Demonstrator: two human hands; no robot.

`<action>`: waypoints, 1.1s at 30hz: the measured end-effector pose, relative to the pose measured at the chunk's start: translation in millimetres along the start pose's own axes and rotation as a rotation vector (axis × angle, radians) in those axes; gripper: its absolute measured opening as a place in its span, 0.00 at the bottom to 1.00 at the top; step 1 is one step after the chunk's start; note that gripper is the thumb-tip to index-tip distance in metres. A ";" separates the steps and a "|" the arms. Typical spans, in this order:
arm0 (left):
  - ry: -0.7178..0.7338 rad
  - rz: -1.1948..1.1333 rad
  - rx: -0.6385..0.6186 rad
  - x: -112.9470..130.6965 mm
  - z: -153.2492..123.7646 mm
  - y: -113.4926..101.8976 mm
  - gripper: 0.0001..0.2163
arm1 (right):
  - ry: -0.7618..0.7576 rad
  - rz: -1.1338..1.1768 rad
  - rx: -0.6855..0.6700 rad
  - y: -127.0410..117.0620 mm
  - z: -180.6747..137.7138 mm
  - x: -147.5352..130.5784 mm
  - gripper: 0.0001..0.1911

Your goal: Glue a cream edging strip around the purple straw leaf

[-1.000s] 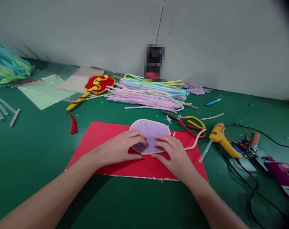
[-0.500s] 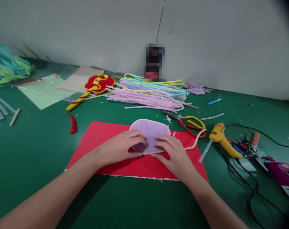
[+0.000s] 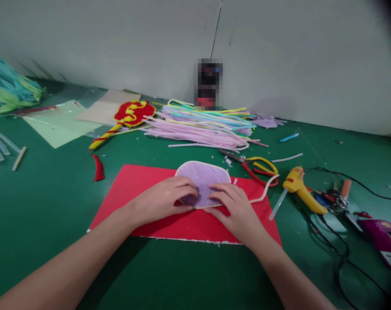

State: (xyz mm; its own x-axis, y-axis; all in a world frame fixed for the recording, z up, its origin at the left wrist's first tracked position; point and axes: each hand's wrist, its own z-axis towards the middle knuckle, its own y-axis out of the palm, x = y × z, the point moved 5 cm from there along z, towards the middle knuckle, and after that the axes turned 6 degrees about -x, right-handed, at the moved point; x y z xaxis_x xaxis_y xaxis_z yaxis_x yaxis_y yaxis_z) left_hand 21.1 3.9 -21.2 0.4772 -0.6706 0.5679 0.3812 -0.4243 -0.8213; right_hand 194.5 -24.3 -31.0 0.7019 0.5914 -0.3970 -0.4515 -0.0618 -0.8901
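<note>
Purple ribbed pad point(image 3: 204, 175) lay on red sheet point(image 3: 140, 183), mid worktop point(image 3: 50, 198) | left hand point(image 3: 163, 199) + right hand point(image 3: 236, 207) side by side, pressed flat on pad's near edge, not clamped | glue gun point(image 3: 301, 190) right

No text, number or brand is legible to me anywhere in the head view. The lilac pad point(image 3: 203, 176) shows only ribbed rows, no print. The dark object point(image 3: 210, 84) standing against the wall is pixelated, so any label on it is unreadable. The white patch on the purple tool point(image 3: 380, 234) at the table's right edge is too small and blurred to read.
</note>
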 end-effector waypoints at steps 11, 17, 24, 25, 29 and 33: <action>-0.036 -0.057 -0.013 1.7 0.4 -1.3 0.07 | 0.010 0.006 -0.002 0.5 0.3 0.3 0.10; -0.049 -0.096 -0.024 1.1 0.9 -1.6 0.08 | 0.007 0.006 0.004 0.0 0.2 0.0 0.10; -0.056 -0.092 -0.030 -0.4 0.7 -0.9 0.08 | 0.013 0.007 -0.004 0.2 0.0 0.1 0.10; -0.050 -0.090 -0.028 -0.5 0.6 -0.8 0.08 | 0.014 0.007 -0.004 0.3 0.0 0.2 0.10; -0.037 -0.078 -0.033 -1.5 0.0 -0.2 0.09 | 0.012 0.009 -0.004 0.3 -0.1 0.4 0.10; -0.039 -0.064 -0.055 -2.9 -1.9 0.0 0.09 | 0.012 0.011 -0.006 0.1 -0.1 0.4 0.10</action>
State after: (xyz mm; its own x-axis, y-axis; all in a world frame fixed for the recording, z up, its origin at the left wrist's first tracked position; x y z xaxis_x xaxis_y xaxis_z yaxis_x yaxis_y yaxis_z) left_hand 18.2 4.7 -22.9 0.4840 -0.6178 0.6198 0.3685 -0.4985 -0.7847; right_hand 194.8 -24.1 -31.3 0.7033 0.5813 -0.4093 -0.4561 -0.0726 -0.8869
